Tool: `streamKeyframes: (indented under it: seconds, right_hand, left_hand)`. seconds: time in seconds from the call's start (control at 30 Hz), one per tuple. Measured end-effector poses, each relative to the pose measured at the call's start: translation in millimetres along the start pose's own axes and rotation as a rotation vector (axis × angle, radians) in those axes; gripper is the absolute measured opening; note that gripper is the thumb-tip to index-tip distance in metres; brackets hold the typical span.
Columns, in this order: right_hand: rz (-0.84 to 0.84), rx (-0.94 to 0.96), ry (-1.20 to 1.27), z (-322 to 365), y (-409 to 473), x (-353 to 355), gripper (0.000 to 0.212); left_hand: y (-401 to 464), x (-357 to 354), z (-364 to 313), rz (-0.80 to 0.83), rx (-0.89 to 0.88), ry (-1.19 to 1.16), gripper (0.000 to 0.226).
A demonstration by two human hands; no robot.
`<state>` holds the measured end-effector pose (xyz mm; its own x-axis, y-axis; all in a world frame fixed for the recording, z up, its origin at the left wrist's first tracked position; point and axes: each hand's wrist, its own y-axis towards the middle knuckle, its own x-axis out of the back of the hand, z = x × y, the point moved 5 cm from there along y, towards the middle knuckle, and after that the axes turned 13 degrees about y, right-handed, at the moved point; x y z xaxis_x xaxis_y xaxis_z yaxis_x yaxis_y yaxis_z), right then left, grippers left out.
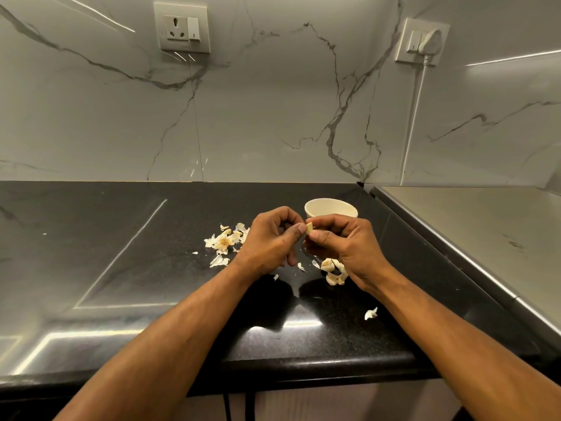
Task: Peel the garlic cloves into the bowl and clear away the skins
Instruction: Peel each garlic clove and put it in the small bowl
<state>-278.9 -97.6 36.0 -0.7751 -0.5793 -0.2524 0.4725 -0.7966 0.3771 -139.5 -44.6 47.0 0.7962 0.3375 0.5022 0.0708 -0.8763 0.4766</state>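
Observation:
A pale garlic clove (pixel 309 228) sits between my two hands, above the black counter. My right hand (pixel 343 244) pinches it from the right with thumb and fingers. My left hand (pixel 273 241) pinches its left side with thumb and curled fingers. Just behind the hands stands a small cream bowl (pixel 331 207); its inside is hidden from here. Unpeeled cloves (pixel 334 273) lie on the counter under my right wrist. A heap of papery skins with the bulb's root (pixel 226 241) lies left of my left hand.
Loose skin flakes dot the black counter (pixel 121 253), one scrap (pixel 371 313) near the front right. A steel surface (pixel 473 238) adjoins on the right. A marble wall carries two sockets, the right one (pixel 423 41) with a white cord hanging down.

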Motion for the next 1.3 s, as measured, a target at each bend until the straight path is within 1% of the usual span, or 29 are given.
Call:
streamKeyframes:
  seconds: [0.33, 0.47, 0.67, 0.77, 0.83, 1.0, 1.13, 1.3]
  right_hand:
    - [-0.032, -0.034, 0.087, -2.7, 3.1, 1.8, 0.013]
    - [-0.092, -0.032, 0.133, -0.5, 3.3, 5.5, 0.013]
    - [-0.119, -0.036, 0.141, -1.0, 4.5, 7.5, 0.013]
    - [-0.124, -0.043, 0.144, -1.4, 4.7, 8.2, 0.014]
    - [-0.124, -0.041, 0.124, -2.1, 5.1, 8.0, 0.014]
    - [-0.129, 0.014, 0.006, 0.3, 3.2, 7.3, 0.016]
    - [-0.114, 0.089, -0.113, 5.9, 1.1, 5.0, 0.020]
    - [-0.096, 0.117, -0.174, 6.6, 1.1, 4.2, 0.024]
  left_hand:
    - [1.0, -3.6, -0.6, 0.049, -0.009, -0.034, 0.008]
    - [0.2, -2.3, -0.1, 0.022, -0.023, 0.041, 0.010]
    - [3.0, 4.0, 6.8, -0.022, -0.002, 0.125, 0.011]
    - [5.9, 9.4, 13.5, -0.029, -0.006, 0.224, 0.009]
    - [8.1, 13.2, 18.4, -0.043, -0.009, 0.338, 0.010]
    - [12.3, 29.1, 33.1, -0.095, 0.072, 0.538, 0.013]
    - [11.6, 34.4, 36.0, -0.074, 0.117, 0.587, 0.007]
    - [10.4, 34.5, 34.2, -0.056, 0.156, 0.645, 0.019]
